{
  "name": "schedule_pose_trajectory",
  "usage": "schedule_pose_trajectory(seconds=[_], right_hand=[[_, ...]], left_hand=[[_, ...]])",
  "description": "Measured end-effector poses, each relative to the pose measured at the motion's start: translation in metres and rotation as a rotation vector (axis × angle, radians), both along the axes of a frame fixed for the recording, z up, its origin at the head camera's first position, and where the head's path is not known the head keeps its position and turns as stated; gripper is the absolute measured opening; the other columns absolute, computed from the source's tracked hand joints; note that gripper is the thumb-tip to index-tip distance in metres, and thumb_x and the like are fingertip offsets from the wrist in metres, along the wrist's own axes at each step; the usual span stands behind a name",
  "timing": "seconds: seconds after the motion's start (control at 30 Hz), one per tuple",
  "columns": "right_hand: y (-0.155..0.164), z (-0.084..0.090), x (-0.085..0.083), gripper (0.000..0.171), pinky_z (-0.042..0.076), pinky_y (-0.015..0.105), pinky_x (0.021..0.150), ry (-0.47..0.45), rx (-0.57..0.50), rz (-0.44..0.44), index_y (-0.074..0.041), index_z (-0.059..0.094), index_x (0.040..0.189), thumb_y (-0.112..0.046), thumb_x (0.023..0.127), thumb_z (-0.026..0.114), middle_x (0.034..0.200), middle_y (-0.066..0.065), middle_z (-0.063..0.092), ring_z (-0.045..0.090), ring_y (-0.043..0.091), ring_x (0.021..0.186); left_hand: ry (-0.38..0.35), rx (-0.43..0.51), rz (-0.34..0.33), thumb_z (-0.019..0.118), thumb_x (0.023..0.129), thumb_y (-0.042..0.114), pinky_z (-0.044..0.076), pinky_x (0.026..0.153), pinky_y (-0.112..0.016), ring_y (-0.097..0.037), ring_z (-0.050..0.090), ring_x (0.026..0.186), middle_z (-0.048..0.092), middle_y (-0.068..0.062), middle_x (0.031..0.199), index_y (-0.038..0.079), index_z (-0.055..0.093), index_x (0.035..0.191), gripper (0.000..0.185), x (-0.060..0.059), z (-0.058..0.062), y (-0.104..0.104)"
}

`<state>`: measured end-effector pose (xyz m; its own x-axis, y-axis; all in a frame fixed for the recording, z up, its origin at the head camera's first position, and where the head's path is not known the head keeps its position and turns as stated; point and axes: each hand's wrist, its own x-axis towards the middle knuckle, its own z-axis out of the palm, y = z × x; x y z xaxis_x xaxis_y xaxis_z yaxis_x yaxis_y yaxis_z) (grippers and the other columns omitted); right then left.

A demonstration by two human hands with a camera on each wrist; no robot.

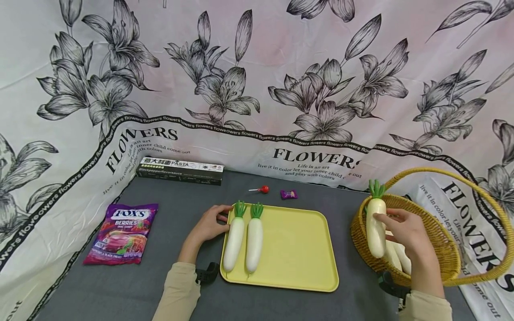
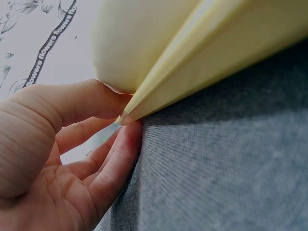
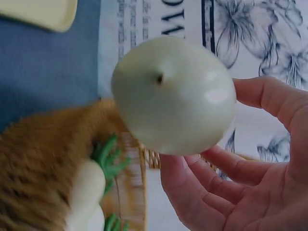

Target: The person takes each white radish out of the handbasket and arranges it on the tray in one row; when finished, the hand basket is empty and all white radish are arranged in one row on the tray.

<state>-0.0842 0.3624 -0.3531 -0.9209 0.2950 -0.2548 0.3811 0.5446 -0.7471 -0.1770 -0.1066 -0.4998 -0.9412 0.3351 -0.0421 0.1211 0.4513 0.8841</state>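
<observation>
My right hand grips a white radish with green leaf stubs, holding it above the left side of a wicker basket. In the right wrist view the radish shows its rounded tip, with thumb and fingers on it. More white radishes lie inside the basket. My left hand pinches the left rim of a yellow tray, thumb above and fingers below, as the left wrist view shows on the tray edge. Two white radishes, one left and one right, lie side by side on the tray.
A purple candy bag lies left on the grey table. Behind stand a black pasta box, a red lollipop and a small purple sweet. The basket handle arches up at the right. A floral cloth hangs behind.
</observation>
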Motion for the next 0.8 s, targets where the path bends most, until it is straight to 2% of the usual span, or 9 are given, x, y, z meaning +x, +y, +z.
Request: schedule_pose_trajectory(seconds=[0.23, 0.33, 0.5, 0.8], right_hand=[[-0.034, -0.011, -0.005, 0.078, 0.060, 0.034, 0.075, -0.006, -0.055, 0.006, 0.014, 0.031, 0.147, -0.040, 0.097, 0.059, 0.139, 0.036, 0.040, 0.062, 0.008, 0.082], [-0.048, -0.017, -0.009, 0.078, 0.059, 0.033, 0.074, -0.004, -0.101, 0.010, 0.012, 0.031, 0.148, -0.038, 0.097, 0.061, 0.133, 0.032, 0.044, 0.063, 0.010, 0.082], [-0.073, -0.033, -0.015, 0.070, 0.059, 0.033, 0.073, 0.020, -0.187, 0.015, 0.009, 0.034, 0.147, -0.032, 0.097, 0.063, 0.124, 0.024, 0.052, 0.065, 0.012, 0.083], [-0.117, -0.060, -0.023, 0.062, 0.060, 0.038, 0.074, 0.025, -0.288, 0.030, 0.005, 0.042, 0.144, -0.026, 0.095, 0.065, 0.121, 0.024, 0.056, 0.062, 0.023, 0.089]], left_hand=[[-0.003, 0.000, 0.005, 0.072, 0.083, 0.000, 0.053, 0.086, -0.043, -0.029, 0.062, 0.099, 0.056, -0.016, 0.119, 0.002, 0.058, 0.136, 0.055, 0.000, 0.000, 0.001], [-0.006, -0.007, 0.006, 0.072, 0.083, 0.000, 0.053, 0.086, -0.043, -0.029, 0.062, 0.099, 0.056, -0.016, 0.120, 0.002, 0.058, 0.136, 0.055, 0.000, 0.001, 0.001], [-0.013, -0.015, 0.010, 0.073, 0.083, 0.000, 0.053, 0.085, -0.043, -0.028, 0.063, 0.099, 0.056, -0.015, 0.119, 0.003, 0.058, 0.136, 0.055, 0.000, 0.001, 0.002], [-0.007, -0.012, 0.016, 0.073, 0.083, 0.000, 0.054, 0.085, -0.042, -0.027, 0.063, 0.099, 0.056, -0.015, 0.120, 0.004, 0.059, 0.135, 0.054, 0.000, -0.001, 0.002]])
